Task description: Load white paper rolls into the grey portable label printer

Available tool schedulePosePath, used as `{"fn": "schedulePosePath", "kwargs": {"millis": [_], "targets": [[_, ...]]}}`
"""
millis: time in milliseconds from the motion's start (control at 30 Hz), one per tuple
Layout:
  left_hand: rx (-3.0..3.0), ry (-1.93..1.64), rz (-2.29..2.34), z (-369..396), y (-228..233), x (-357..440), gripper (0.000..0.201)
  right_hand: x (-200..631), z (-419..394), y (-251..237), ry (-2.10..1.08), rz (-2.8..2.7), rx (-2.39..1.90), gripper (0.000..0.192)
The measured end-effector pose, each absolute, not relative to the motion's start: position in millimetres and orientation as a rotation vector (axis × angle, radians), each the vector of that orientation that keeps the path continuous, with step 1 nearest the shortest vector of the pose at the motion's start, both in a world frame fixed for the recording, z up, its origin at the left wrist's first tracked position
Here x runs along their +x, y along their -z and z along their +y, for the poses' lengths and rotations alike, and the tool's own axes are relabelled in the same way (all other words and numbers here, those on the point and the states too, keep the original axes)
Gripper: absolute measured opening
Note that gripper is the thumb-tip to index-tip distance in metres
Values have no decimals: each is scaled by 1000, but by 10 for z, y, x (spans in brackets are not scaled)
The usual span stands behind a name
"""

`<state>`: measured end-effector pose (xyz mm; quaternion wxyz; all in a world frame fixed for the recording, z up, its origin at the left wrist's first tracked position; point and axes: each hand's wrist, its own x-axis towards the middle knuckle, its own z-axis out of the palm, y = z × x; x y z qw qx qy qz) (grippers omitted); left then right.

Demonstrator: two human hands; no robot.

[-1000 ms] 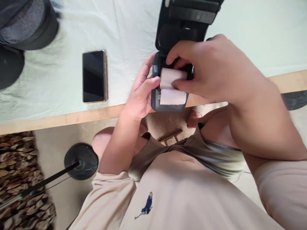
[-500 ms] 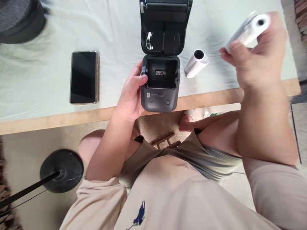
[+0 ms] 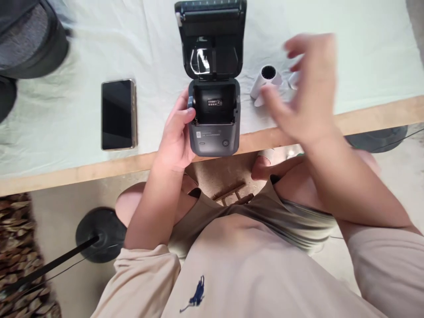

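My left hand [image 3: 177,132] grips the left side of a small dark grey label printer [image 3: 215,140], thumb at the edge of its paper bay. The printer's lid stands raised and the bay has no roll in it. My right hand [image 3: 308,88], blurred by motion, is over the table with thumb and fingers spread, holding nothing that I can see. By its thumb a white paper roll [image 3: 260,84] with a dark core lies on the cloth. Part of a second white roll [image 3: 293,80] shows between thumb and fingers, mostly hidden by the hand.
A dark-screened phone [image 3: 117,115] lies on the pale cloth [image 3: 155,53] to the left. A round black object [image 3: 36,44] fills the far left corner. The table's wooden edge [image 3: 99,170] runs in front of my body. A black stand base [image 3: 99,234] is on the floor at left.
My right hand has moved left and let go of the white roll, which now lies on the cloth behind it. My left hand still holds the open printer.
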<state>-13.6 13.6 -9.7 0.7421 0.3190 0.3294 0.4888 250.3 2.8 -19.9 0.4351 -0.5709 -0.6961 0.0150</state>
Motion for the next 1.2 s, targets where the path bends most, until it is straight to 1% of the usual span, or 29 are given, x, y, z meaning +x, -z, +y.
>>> {"fn": "schedulePosePath", "kwargs": {"millis": [33,133,167,233,333,367,467,567,700,733,867,933,967,1000,1067,1133,1167,1200], "targets": [[711,-1069,734,136,97,-139,22,2392,75,257,-25,-1764,-1494,58],[750,-1058,766,136,106,-155,23,2233,251,439,-138,-1787,-1656,44],[755,-1059,777,134,112,-161,24,2229,288,457,-190,-1789,-1673,42],[760,-1069,792,127,127,-169,23,2250,298,388,-237,-1803,-1613,47],[763,-1081,772,110,145,-166,22,2244,160,80,-190,-1824,-1350,62],[760,-1080,759,104,149,-162,23,2212,92,-33,-182,-1821,-1264,62],[751,-1081,707,89,151,-140,30,2027,-89,-259,-159,-1794,-1133,48],[750,-1092,679,74,142,-116,32,1830,-136,-265,-102,-1937,-1267,28],[744,-1094,745,74,131,-102,33,1759,-54,-164,-176,-2127,-1407,17],[739,-1096,750,76,128,-103,33,1763,-46,-152,-201,-2143,-1386,17],[755,-1116,680,76,116,-116,22,1754,-112,-160,-229,-2157,-1227,35],[796,-1108,659,74,135,-132,19,1743,-151,-173,-255,-2181,-1149,37],[821,-1099,675,78,159,-142,25,1743,-154,-175,-274,-2168,-1109,35],[851,-1085,704,90,194,-155,37,1748,-142,-171,-282,-2127,-1056,33],[936,-1050,762,136,296,-184,69,1771,-72,-141,-226,-1943,-956,29],[1041,-1006,758,205,415,-217,98,1800,43,-88,-158,-1711,-924,16],[1081,-988,745,240,470,-232,108,1814,105,-58,-156,-1631,-931,19],[1108,-973,734,270,514,-245,113,1827,164,-32,-197,-1613,-987,38]]}}
